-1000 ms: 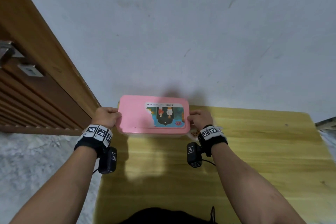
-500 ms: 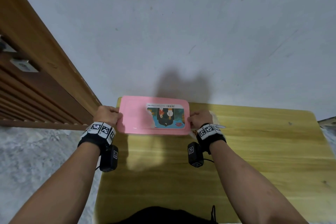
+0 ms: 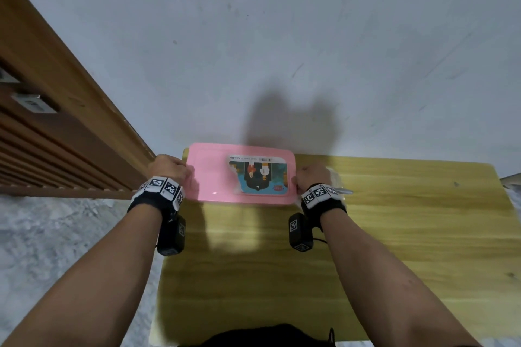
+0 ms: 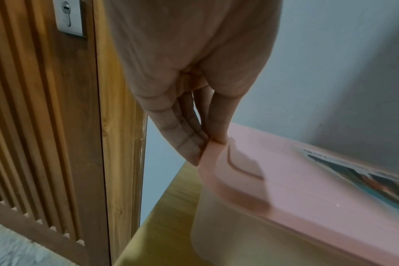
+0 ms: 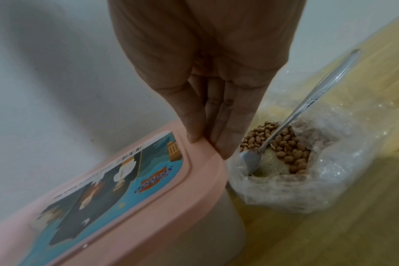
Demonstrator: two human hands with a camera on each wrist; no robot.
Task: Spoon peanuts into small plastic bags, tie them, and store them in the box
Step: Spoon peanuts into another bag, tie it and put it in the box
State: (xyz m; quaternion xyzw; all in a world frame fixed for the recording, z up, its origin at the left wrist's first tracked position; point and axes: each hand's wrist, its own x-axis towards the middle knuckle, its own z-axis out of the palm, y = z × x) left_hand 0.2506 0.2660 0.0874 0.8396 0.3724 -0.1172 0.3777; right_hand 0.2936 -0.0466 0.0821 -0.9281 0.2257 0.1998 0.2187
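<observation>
At the table's far edge, both hands [image 3: 169, 170] [image 3: 310, 177] pinch the pink lid's [image 3: 214, 177] opposite ends.

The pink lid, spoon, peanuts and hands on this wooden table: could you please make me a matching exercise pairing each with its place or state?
Things:
1. pink plastic lid
2. metal spoon
3. brown peanuts
4. left hand and right hand

Places or states:
A. lie loose in the clear plastic bag
B. pinch the lid's two short ends
C. bowl down in the bag, handle leaning out
D. sits on the translucent box

Pairs: 1-D, 2-C, 3-A, 4-B
</observation>
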